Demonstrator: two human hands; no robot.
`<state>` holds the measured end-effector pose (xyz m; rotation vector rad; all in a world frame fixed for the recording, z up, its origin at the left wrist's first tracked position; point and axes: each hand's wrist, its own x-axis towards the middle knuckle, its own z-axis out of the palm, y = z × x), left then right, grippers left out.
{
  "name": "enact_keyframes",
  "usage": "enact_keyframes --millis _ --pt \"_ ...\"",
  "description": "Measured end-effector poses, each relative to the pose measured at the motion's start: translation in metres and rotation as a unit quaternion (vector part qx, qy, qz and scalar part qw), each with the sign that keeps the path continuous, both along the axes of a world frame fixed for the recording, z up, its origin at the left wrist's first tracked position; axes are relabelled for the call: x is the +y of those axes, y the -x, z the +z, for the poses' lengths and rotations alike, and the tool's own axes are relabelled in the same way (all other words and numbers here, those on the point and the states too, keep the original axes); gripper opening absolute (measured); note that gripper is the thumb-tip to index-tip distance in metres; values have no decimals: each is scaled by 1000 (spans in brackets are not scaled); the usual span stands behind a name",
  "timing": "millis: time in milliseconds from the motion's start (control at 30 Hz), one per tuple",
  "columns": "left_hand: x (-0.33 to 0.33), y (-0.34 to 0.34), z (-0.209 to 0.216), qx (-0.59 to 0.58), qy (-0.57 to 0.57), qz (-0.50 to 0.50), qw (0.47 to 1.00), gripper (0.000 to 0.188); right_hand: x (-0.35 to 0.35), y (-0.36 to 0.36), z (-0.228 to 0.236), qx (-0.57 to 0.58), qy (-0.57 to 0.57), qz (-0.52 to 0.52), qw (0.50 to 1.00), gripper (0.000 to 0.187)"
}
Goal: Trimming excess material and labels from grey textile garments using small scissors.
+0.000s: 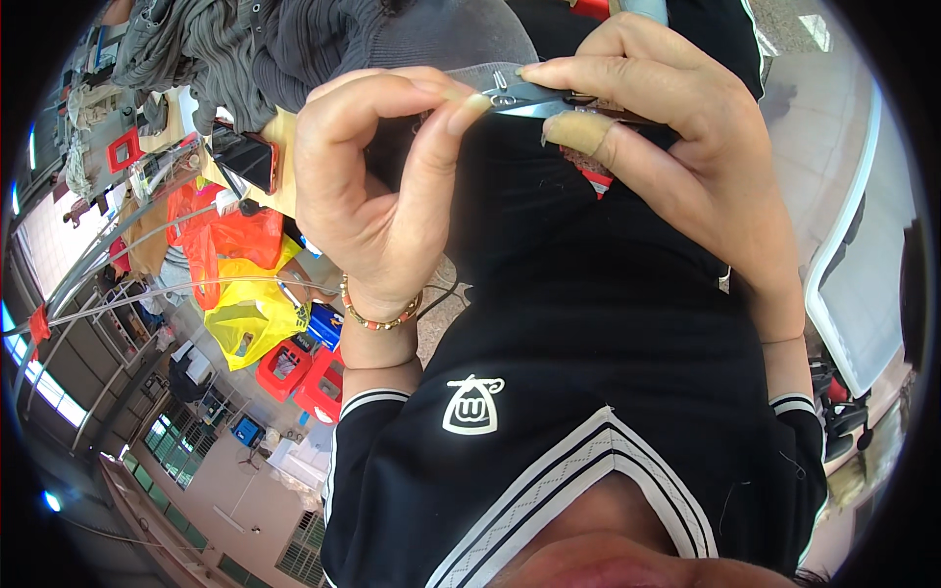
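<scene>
My right hand [686,147], with a tan plaster on one finger, grips a thin silver metal tool [534,100] that looks like small snips, held level near the top of the view. My left hand [377,186], with a bead bracelet at the wrist, pinches thumb and forefinger together at the tool's left tip. A piece of grey fabric [441,39] lies right behind the fingertips; I cannot tell whether the pinch also takes in its edge. Both hands are raised in front of my black shirt [588,343] with white stripes.
Grey knitted garments [225,49] are heaped at the upper left beside a dark phone [245,157] on a wooden top. Orange and yellow plastic bags [240,284] and red crates [304,372] stand lower left. A white table edge [843,274] curves down the right.
</scene>
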<state>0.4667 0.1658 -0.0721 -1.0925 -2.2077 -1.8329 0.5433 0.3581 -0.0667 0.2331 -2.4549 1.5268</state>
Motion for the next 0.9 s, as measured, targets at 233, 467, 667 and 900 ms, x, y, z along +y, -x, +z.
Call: enact_keyframes --millis 233,467,667,900 --pt "-1 0 -1 -15 -13 -1 1000 25 0 -2 -1 -21 61 17 998 28" --pt "0 0 0 -17 -5 3 1000 25 14 9 31 -204 54 53 976 27" --pt "-1 -1 0 -26 -11 0 1000 25 6 7 7 -27 28 35 999 23" --pt "-1 0 12 -134 -81 0 988 25 12 6 24 -120 -22 40 992 24"
